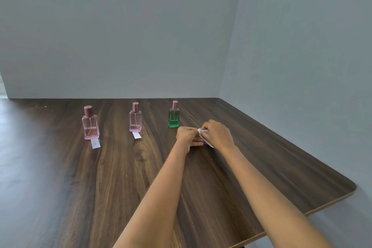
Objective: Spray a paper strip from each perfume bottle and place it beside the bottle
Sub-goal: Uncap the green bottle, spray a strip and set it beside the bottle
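Both my hands, left hand (186,135) and right hand (216,134), pinch a paper strip (204,137) near the tabletop's (281,167) right edge. It's thin and bendy; I'd hold one end.

One head camera, looking forward and down

The view comes from above the near edge of the table (261,167), faces the far wall (120,36) and a corner, and holds both forearms close, the bottles farther away.
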